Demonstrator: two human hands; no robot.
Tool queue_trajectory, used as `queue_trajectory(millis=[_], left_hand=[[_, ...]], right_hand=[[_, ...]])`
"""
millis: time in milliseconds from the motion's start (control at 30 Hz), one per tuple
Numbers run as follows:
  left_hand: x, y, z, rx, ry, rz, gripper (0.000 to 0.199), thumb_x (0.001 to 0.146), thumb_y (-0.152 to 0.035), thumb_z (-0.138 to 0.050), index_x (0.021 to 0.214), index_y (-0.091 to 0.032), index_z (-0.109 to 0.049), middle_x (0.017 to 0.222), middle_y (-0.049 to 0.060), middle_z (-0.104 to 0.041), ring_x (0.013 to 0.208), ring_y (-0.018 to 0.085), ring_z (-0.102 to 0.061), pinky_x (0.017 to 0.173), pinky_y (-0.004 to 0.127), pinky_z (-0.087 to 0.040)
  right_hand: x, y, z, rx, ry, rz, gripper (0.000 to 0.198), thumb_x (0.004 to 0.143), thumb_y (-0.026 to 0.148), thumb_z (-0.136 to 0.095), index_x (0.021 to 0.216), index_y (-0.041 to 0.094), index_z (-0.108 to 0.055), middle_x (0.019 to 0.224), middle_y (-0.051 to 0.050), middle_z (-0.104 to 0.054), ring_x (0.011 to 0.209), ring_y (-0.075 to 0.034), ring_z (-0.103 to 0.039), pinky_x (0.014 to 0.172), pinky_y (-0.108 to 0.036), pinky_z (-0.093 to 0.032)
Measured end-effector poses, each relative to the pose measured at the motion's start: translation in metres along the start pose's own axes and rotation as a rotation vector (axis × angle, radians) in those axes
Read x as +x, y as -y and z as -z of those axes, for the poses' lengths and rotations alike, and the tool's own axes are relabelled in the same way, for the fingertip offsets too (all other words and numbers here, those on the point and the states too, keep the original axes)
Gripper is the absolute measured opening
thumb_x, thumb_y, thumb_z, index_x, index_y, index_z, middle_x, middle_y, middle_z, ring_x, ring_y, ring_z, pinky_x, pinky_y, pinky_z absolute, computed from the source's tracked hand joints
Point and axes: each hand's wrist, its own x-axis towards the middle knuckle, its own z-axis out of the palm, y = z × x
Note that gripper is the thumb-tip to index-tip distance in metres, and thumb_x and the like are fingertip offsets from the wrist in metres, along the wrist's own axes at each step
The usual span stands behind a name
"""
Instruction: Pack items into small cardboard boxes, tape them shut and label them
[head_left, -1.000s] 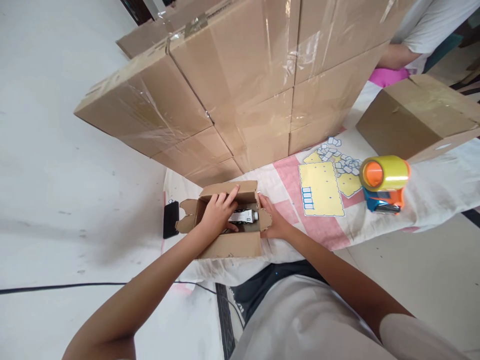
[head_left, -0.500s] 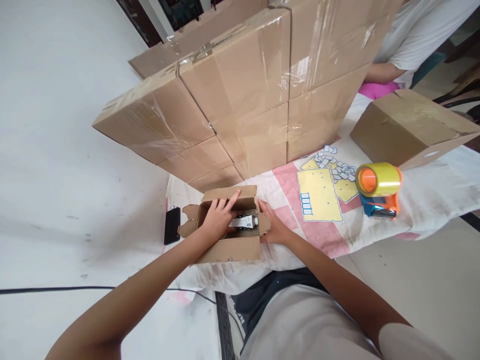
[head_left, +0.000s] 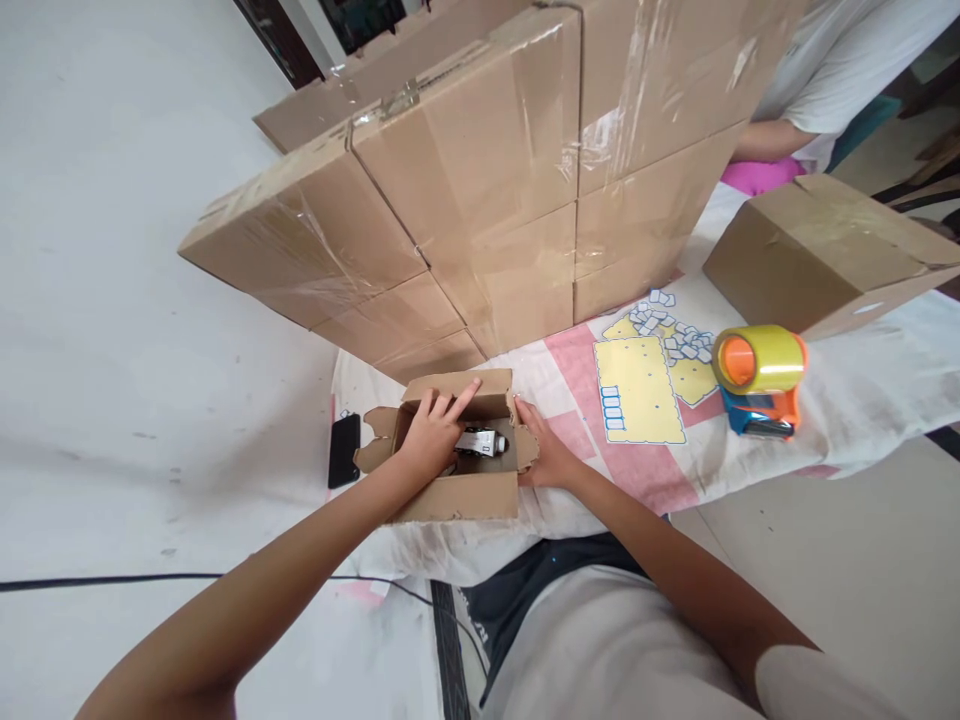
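A small open cardboard box (head_left: 457,498) sits on the table with its flaps folded outward. My left hand (head_left: 433,437) reaches down into it, index finger stretched toward the far wall. Its lower fingers, mostly hidden, close on the left end of a small white capped tube (head_left: 480,441) with dark markings, lying inside the box. At the box's right end, my right hand (head_left: 546,452) grips the wall and flap from outside, thumb near the far corner.
A black phone (head_left: 345,450) lies left of the box, near the wall. Large taped cardboard (head_left: 495,220) stands behind. To the right are yellow cutouts (head_left: 641,385), small white pieces (head_left: 679,338), a tape dispenser (head_left: 761,380) and a closed carton (head_left: 817,250). Another person's arm (head_left: 769,140) shows beyond.
The white tube has shifted slightly left inside the box, deeper under my left hand. My right hand keeps its place on the box's end.
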Motion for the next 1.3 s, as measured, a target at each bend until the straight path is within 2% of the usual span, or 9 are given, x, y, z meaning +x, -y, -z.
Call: queue_trajectory(millis=[233,433,533,667,833,967,1067,1200,1300], left_hand=[[0.0,-0.002,-0.003,-0.061,-0.044,-0.019,0.035,0.064,-0.041,-0.089,0.087,-0.017,-0.079,0.171,0.011,-0.016,0.121,0.043,-0.049,0.105,0.062,-0.036],[-0.014,0.034,0.017,-0.365,-0.073,-0.093,0.025,0.095,-0.04,-0.055,0.105,-0.032,-0.077,0.165,0.001,-0.036,0.114,0.031,-0.058,0.094,0.052,-0.046],[-0.054,0.051,0.014,-0.607,-0.257,0.278,0.027,0.094,-0.042,-0.056,0.114,-0.033,-0.073,0.148,0.004,-0.058,0.121,0.03,-0.058,0.104,0.051,-0.045],[-0.115,0.026,-0.029,-1.244,-0.609,0.887,0.054,0.094,-0.054,-0.05,0.143,-0.031,-0.051,0.143,0.01,-0.06,0.124,0.028,-0.061,0.108,0.051,-0.048],[-0.134,-0.036,-0.079,-1.649,-0.553,0.839,0.07,0.082,-0.051,-0.068,0.147,-0.034,-0.048,0.152,0.011,-0.054,0.139,0.034,-0.052,0.113,0.053,-0.045],[-0.119,-0.052,-0.075,-1.894,-0.945,0.842,0.075,0.076,-0.039,-0.077,0.145,-0.042,-0.048,0.168,0.001,-0.029,0.144,0.034,-0.046,0.117,0.048,-0.041],[-0.114,-0.054,-0.059,-1.921,-1.17,0.918,0.061,0.082,-0.051,-0.066,0.141,-0.039,-0.054,0.166,0.003,-0.034,0.139,0.031,-0.051,0.112,0.045,-0.047],[-0.119,-0.062,-0.047,-2.037,-0.953,0.624,0.08,0.088,-0.076,-0.032,0.156,-0.033,-0.033,0.162,0.011,-0.04,0.144,0.036,-0.044,0.117,0.059,-0.039],[-0.126,-0.063,-0.048,-1.601,-0.667,0.349,0.085,0.086,-0.078,-0.042,0.159,-0.036,-0.025,0.166,0.01,-0.033,0.153,0.037,-0.028,0.125,0.063,-0.02]], right_hand=[[0.0,-0.002,-0.001,0.005,0.0,-0.006,0.144,0.058,0.051,-0.091,0.164,0.027,0.004,0.164,-0.018,-0.024,0.15,-0.044,-0.027,0.121,-0.063,-0.03],[-0.002,0.007,0.006,0.032,0.003,0.017,0.136,0.063,0.04,-0.088,0.163,0.029,0.003,0.161,-0.019,-0.023,0.152,-0.042,-0.023,0.12,-0.062,-0.031],[-0.007,0.016,0.018,0.047,-0.052,0.072,0.115,0.072,0.039,-0.083,0.163,0.033,-0.011,0.163,-0.014,-0.014,0.154,-0.04,-0.018,0.121,-0.059,-0.031],[-0.012,0.032,0.041,0.043,-0.037,0.152,0.066,0.096,0.059,-0.052,0.156,0.037,-0.037,0.17,-0.004,0.0,0.156,-0.039,-0.011,0.123,-0.059,-0.025],[0.001,0.054,0.062,-0.096,-0.067,0.053,0.036,0.101,0.037,-0.048,0.131,0.032,-0.067,0.168,-0.002,-0.021,0.154,-0.033,-0.022,0.124,-0.057,-0.021],[0.016,0.065,0.058,-0.012,-0.103,-0.069,0.029,0.087,0.015,-0.052,0.106,0.025,-0.072,0.159,-0.009,-0.041,0.147,-0.03,-0.037,0.118,-0.054,-0.035],[0.021,0.069,0.054,0.02,-0.137,-0.154,0.028,0.078,0.01,-0.051,0.095,0.022,-0.07,0.152,-0.012,-0.049,0.144,-0.032,-0.043,0.115,-0.055,-0.039],[0.026,0.073,0.054,0.06,-0.115,-0.217,0.046,0.077,0.01,-0.05,0.115,0.026,-0.071,0.153,-0.007,-0.05,0.147,-0.031,-0.04,0.12,-0.054,-0.035],[0.032,0.073,0.052,0.158,-0.126,-0.183,0.069,0.083,0.014,-0.049,0.149,0.034,-0.05,0.157,-0.003,-0.046,0.149,-0.027,-0.038,0.124,-0.052,-0.03]])
